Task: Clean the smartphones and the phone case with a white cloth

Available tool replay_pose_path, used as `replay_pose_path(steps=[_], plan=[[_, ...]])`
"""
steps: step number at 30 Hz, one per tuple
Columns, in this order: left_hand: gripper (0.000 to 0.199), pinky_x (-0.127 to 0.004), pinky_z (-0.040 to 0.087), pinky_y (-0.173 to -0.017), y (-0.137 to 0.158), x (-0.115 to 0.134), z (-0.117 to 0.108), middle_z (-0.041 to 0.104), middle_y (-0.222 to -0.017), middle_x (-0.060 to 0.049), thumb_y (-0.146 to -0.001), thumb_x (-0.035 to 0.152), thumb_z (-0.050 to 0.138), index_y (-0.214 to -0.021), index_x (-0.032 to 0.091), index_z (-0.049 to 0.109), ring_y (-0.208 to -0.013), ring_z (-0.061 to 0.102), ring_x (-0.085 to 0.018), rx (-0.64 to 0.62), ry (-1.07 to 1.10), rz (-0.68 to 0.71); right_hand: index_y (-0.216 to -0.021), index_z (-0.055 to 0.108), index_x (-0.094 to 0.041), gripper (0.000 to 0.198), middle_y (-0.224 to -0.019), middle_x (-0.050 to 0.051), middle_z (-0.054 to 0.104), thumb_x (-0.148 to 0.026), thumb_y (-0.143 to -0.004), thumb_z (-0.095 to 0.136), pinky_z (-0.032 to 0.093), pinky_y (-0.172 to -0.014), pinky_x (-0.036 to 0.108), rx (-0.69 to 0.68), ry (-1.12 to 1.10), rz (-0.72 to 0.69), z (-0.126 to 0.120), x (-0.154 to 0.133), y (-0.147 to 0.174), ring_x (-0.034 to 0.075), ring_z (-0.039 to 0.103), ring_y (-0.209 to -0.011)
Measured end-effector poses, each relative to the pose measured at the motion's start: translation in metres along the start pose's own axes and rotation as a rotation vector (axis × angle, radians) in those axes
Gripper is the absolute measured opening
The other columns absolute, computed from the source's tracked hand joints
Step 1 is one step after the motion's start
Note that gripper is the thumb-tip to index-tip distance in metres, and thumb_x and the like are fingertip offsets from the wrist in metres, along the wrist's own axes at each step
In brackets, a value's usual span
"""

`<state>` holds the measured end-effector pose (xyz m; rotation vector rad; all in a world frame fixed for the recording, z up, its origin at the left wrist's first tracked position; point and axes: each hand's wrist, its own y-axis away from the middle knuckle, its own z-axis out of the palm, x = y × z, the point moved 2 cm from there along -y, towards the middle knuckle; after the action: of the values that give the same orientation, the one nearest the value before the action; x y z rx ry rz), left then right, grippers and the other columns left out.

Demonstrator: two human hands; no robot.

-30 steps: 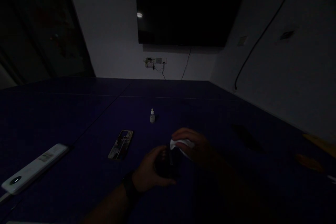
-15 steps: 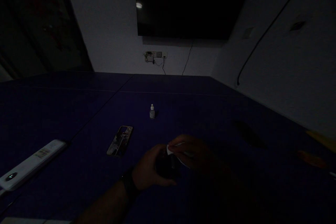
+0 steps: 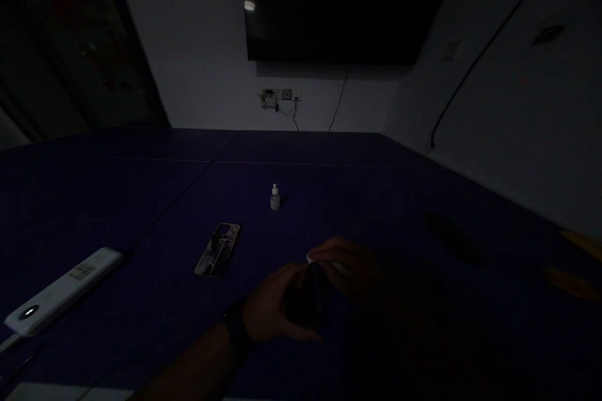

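Observation:
My left hand (image 3: 275, 304), a dark band on its wrist, is wrapped round a dark, phone-like slab (image 3: 303, 301). The slab stands tilted with one long edge up; the dim light hides its details. At the slab's upper edge, my right hand (image 3: 350, 263) pinches a small white cloth or wipe (image 3: 340, 268), mostly covered by the fingers. A phone case (image 3: 218, 250) with a dark printed pattern lies on the table to the left. Beyond the hands stands a small bottle (image 3: 275, 201) with a white top.
The blue-purple table (image 3: 155, 301) carries a white power strip (image 3: 66, 291) at left. A dark flat object (image 3: 452, 238) lies at right, near a dim orange item (image 3: 571, 283). A large screen (image 3: 348, 6) hangs on the far wall above sockets (image 3: 282, 95).
The slab has turned so its edge faces me more. My right hand has shifted slightly along with it, and less of the white cloth shows. The view has moved a little.

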<state>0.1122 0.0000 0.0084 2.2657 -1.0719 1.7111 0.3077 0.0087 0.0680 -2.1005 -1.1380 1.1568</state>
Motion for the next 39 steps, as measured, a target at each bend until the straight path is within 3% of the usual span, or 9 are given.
replay_pose_path(steps=[4, 8, 10, 16, 22, 28, 35, 39], plan=[[0.087, -0.041, 0.051, -0.09, 0.001, -0.001, -0.002, 0.068, -0.116, -0.009, -0.056, 0.056, 0.093, -0.127, 0.021, 0.057, -0.103, 0.064, -0.03, -0.001, -0.003, -0.034, -0.106, 0.07, -0.027, 0.022, -0.096, 0.003, 0.076, -0.013, -0.093, 0.058, 0.061, -0.07, 0.023, 0.002, -0.005, -0.013, -0.003, -0.019, 0.005, 0.014, 0.074, -0.082], [0.091, -0.042, 0.049, -0.093, 0.002, -0.002, -0.003, 0.067, -0.117, -0.009, -0.054, 0.058, 0.093, -0.127, 0.02, 0.056, -0.105, 0.063, -0.031, 0.012, -0.007, -0.023, -0.11, 0.067, -0.028, 0.026, -0.096, 0.003, 0.077, -0.012, -0.09, 0.063, 0.061, -0.067, 0.022, -0.054, -0.075, -0.138, 0.0, -0.034, 0.011, 0.014, 0.075, -0.079], [0.09, -0.041, 0.05, -0.092, 0.003, -0.002, -0.002, 0.067, -0.117, -0.009, -0.056, 0.058, 0.093, -0.128, 0.021, 0.056, -0.105, 0.064, -0.031, 0.016, -0.006, -0.01, -0.108, 0.067, -0.028, 0.026, -0.092, 0.002, 0.077, -0.011, -0.089, 0.065, 0.061, -0.067, 0.022, -0.068, -0.082, -0.163, 0.001, -0.033, 0.009, 0.014, 0.075, -0.077], [0.093, -0.043, 0.051, -0.094, 0.001, -0.002, -0.002, 0.068, -0.121, -0.009, -0.055, 0.055, 0.094, -0.134, 0.025, 0.054, -0.107, 0.065, -0.031, 0.018, 0.003, 0.036, -0.106, 0.069, -0.026, 0.028, -0.095, 0.004, 0.076, -0.008, -0.088, 0.057, 0.061, -0.07, 0.024, -0.007, 0.027, -0.05, 0.002, -0.012, -0.003, 0.015, 0.075, -0.08], [0.087, -0.041, 0.052, -0.092, 0.001, 0.0, -0.003, 0.068, -0.116, -0.008, -0.056, 0.055, 0.094, -0.128, 0.023, 0.057, -0.104, 0.065, -0.03, 0.02, -0.013, 0.032, -0.112, 0.065, -0.03, 0.035, -0.092, 0.001, 0.078, -0.008, -0.086, 0.064, 0.061, -0.07, 0.024, -0.08, -0.055, -0.204, 0.0, -0.035, 0.009, 0.014, 0.075, -0.079], [0.092, -0.046, 0.049, -0.099, 0.001, -0.001, -0.003, 0.066, -0.125, -0.009, -0.056, 0.055, 0.094, -0.133, 0.024, 0.055, -0.112, 0.063, -0.033, 0.016, 0.019, 0.039, -0.101, 0.068, -0.025, 0.022, -0.09, 0.003, 0.077, -0.01, -0.088, 0.058, 0.06, -0.065, 0.022, 0.011, 0.073, -0.074, 0.0, -0.02, -0.008, 0.013, 0.075, -0.075], [0.09, -0.042, 0.051, -0.094, 0.003, -0.008, -0.002, 0.067, -0.118, -0.008, -0.055, 0.057, 0.094, -0.13, 0.022, 0.056, -0.107, 0.064, -0.031, 0.019, -0.009, 0.008, -0.099, 0.065, -0.028, 0.027, -0.084, -0.001, 0.078, -0.006, -0.082, 0.065, 0.06, -0.066, 0.02, -0.009, -0.019, -0.236, 0.002, -0.041, 0.003, 0.012, 0.074, -0.072], [0.09, -0.043, 0.049, -0.096, 0.002, -0.007, -0.002, 0.067, -0.119, -0.008, -0.054, 0.058, 0.093, -0.128, 0.022, 0.057, -0.107, 0.063, -0.031, 0.025, 0.01, 0.008, -0.101, 0.066, -0.026, 0.026, -0.087, 0.001, 0.077, -0.008, -0.084, 0.059, 0.059, -0.064, 0.021, -0.001, 0.034, -0.139, 0.001, -0.025, -0.005, 0.013, 0.073, -0.073]])
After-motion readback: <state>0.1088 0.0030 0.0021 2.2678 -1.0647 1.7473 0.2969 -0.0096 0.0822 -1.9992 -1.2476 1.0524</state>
